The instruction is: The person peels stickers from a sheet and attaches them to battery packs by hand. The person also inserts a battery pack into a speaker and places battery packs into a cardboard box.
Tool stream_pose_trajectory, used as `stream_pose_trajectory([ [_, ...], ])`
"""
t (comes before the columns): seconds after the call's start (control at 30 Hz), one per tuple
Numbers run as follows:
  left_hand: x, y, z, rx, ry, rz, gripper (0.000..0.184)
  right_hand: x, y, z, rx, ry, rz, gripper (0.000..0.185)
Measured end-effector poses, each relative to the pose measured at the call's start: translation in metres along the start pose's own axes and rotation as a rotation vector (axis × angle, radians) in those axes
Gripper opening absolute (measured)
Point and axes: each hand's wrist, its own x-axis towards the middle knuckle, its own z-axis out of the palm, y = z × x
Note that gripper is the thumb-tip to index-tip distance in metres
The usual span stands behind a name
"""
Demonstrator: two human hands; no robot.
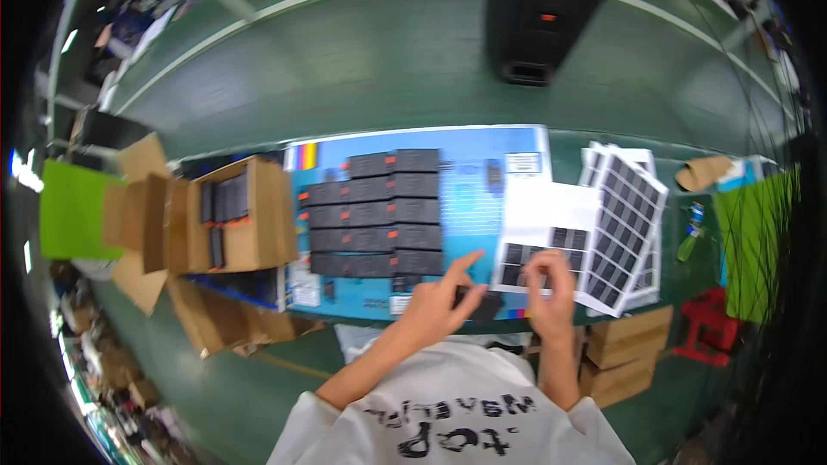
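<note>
At the front edge of the blue printed mat (469, 176), my left hand (441, 300) grips a small black box (484, 306), its index finger stretched out beyond it. My right hand (551, 282) is closed in a pinch over a white sheet of black labels (514, 265). Whatever sits between those fingertips is too small and blurred to make out. To the left of my hands, several black boxes (370, 215) with orange-red marks lie in stacked rows on the mat.
More label sheets (627, 220) overlap at the right. An open cardboard carton (274, 215) with black boxes inside stands left of the mat. Beyond the table hangs a dark column (551, 0). A green-handled tool (689, 237) and a red stool (711, 327) are far right.
</note>
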Motion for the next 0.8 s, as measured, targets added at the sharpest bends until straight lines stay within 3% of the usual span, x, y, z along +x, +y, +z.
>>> stream_pose_trajectory([
  [0.03,-0.006,0.004,-0.006,0.067,-0.005,-0.008,0.056,0.002,-0.002,-0.002,-0.035,0.015,0.035,0.007],
  [0.1,-0.015,0.007,-0.019,-0.076,-0.065,-0.121,0.053,0.003,0.011,-0.006,0.099,0.038,0.120,0.005],
  [0.13,-0.017,0.018,-0.032,-0.191,-0.181,-0.328,0.046,0.004,0.011,-0.008,0.223,0.033,0.231,0.005],
  [0.23,-0.034,0.002,-0.036,-0.411,-0.158,-0.494,0.034,0.003,0.009,0.000,0.313,0.012,0.340,0.008],
  [0.27,-0.041,-0.008,-0.034,-0.413,-0.160,-0.499,0.034,0.002,0.009,0.002,0.363,-0.021,0.428,0.011],
  [0.33,-0.056,-0.031,-0.027,-0.764,-0.035,-0.490,0.024,0.001,-0.002,0.014,0.370,-0.078,0.527,0.013],
  [0.47,-0.072,-0.068,-0.028,-0.753,-0.099,-0.420,0.030,-0.009,-0.004,0.029,0.479,-0.280,0.728,0.012],
  [0.8,-0.063,-0.067,-0.033,-0.695,-0.080,-0.502,0.028,-0.028,-0.013,0.059,0.359,-0.340,0.795,0.016],
])
